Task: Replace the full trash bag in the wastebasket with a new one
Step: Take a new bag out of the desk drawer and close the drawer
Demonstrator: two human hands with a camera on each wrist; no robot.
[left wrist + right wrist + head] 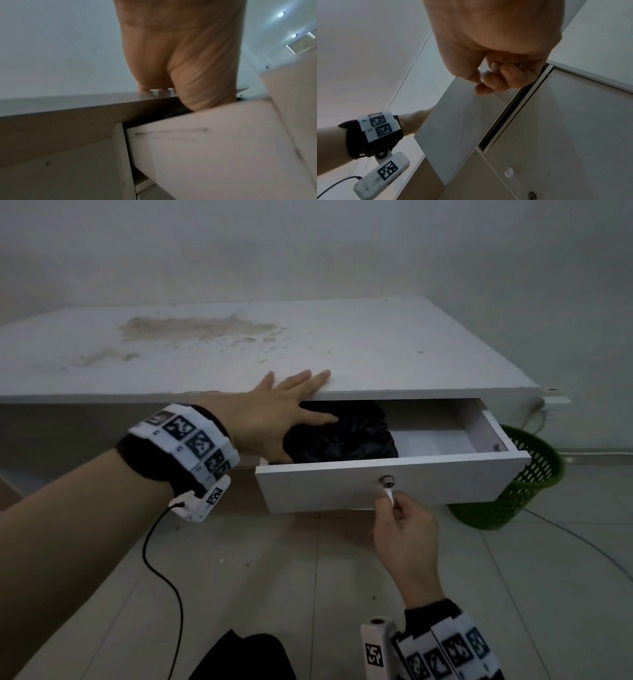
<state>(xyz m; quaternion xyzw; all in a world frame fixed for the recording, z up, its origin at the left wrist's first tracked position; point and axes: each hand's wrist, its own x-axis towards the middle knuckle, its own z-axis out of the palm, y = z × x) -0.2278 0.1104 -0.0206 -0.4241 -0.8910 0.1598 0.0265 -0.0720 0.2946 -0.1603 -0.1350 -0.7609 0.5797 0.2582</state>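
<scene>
Left hand (274,419) lay flat, fingers on the table's (376,344) front edge, thumb over the black bags (346,436). Right hand (404,539) pinched the drawer (445,484) knob (485,75), plain only from the right wrist view.

Landmark: white rectangular wooden drawer (394,487), front plain, silver round metal knob (388,481) at centre. Inside the drawer, left part: crumpled glossy black plastic bags (346,436); right part bare white. Above the drawer: white flat desk top (376,344), blotched with tan-brown stain. Right of the drawer: bright green plastic lattice wastebasket (527,491). Below the drawer: pale grey tiled floor (513,594). Left of the drawer: black wristband with white black-patterned marker tiles (185,436).
</scene>
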